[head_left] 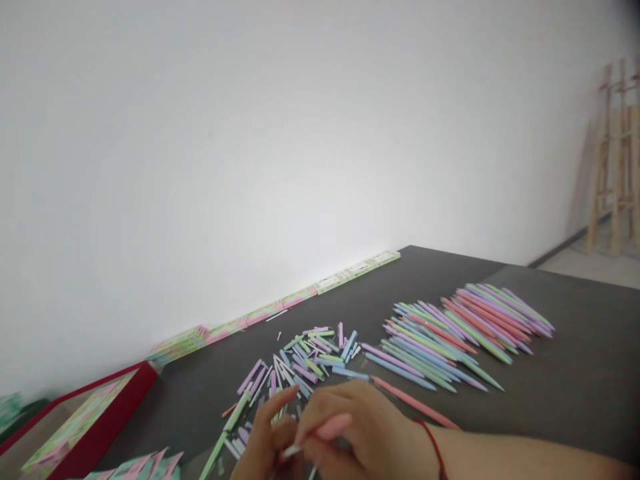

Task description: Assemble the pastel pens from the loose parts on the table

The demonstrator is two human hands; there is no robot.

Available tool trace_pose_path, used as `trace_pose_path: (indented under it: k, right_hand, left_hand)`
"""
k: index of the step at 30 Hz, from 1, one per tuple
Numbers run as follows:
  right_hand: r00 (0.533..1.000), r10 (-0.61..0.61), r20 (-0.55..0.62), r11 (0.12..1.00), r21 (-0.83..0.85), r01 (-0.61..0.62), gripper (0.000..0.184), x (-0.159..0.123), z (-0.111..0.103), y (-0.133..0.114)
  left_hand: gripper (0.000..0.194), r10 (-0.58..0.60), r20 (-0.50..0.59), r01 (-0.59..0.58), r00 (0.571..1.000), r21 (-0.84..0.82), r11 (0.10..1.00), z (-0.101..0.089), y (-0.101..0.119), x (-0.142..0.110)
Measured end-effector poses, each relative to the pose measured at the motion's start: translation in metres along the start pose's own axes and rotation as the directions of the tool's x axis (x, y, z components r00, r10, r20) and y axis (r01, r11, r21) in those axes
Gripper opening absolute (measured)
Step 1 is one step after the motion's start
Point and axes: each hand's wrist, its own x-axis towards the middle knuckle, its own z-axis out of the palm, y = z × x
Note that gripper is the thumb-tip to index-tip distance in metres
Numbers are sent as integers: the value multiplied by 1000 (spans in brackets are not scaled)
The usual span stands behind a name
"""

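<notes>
In the lower middle, my right hand [367, 423], with a red cord on its wrist, is closed around a pink pen piece [334, 427] with a whitish narrow end pointing left. My left hand [270, 437] meets it there, its fingers bent together by that narrow end. Whatever those fingers pinch is mostly hidden. Beyond both hands lies a loose heap of short pastel pen pieces [315, 353] and thin white sticks [283, 370]. A green pen piece [235, 413] lies just left of my left hand.
Rows of long pastel pens [425, 343] lie on the dark table [565, 380] to the right. Flat green-and-pink boxes [357, 270] line the wall. A red-rimmed box [120, 407] stands at left, near pink-and-teal packets [145, 467]. Wooden easels [617, 160] stand far right.
</notes>
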Motion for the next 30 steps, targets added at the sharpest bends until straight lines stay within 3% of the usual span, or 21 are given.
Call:
trace_pose_path:
  k: [2, 3, 5, 6, 8, 12, 16, 21, 23, 25, 27, 30]
  right_hand:
    - [986, 137, -99, 989, 69, -130, 19, 5, 5, 22]
    - [958, 262, -116, 954, 178, -240, 18, 7, 8, 37]
    - [865, 497, -66, 805, 408, -431, 21, 10, 14, 69]
    - [842, 536, -68, 777, 431, -460, 24, 10, 17, 84]
    - [819, 570, -61, 748, 451, -487, 26, 5, 19, 104]
    - [837, 546, -40, 769, 421, -481, 24, -17, 15, 108]
    - [871, 492, -8, 812, 365, -455, 21, -41, 11, 94]
    - [900, 434, 30, 878, 212, -430, 21, -55, 12, 95]
    - [899, 435, 45, 884, 168, -436, 20, -58, 12, 99]
    - [900, 433, 54, 889, 140, -436, 20, -60, 12, 102]
    - [909, 412, 64, 905, 91, -417, 20, -62, 12, 103]
    - [921, 379, 93, 925, -7, -380, 16, -64, 12, 103]
  left_hand:
    - [62, -39, 65, 44, 997, -81, 996, 2, -2, 4]
    - [58, -99, 90, 110, 991, -128, 986, 3, -4, 5]
    - [46, -268, 105, 284, 958, -200, 938, 6, -7, 8]
    - [39, -345, 98, 359, 933, -213, 909, 8, -10, 9]
    - [28, -426, 66, 430, 902, -204, 879, 9, -15, 13]
    - [13, -408, 20, 406, 913, -151, 901, 11, -21, 23]
    - [37, -306, 1, 306, 952, -28, 952, 10, -22, 29]
    - [55, -136, 14, 126, 991, 278, 952, 0, -17, 20]
    - [63, -19, 136, -62, 991, 561, 826, -4, -12, 14]
    - [73, 29, 326, -289, 945, 787, 545, -5, -8, 11]
    - [73, 2, 454, -433, 891, 847, 309, -2, -4, 10]
    - [47, -10, 523, -515, 852, 841, 167, 8, -3, 15]
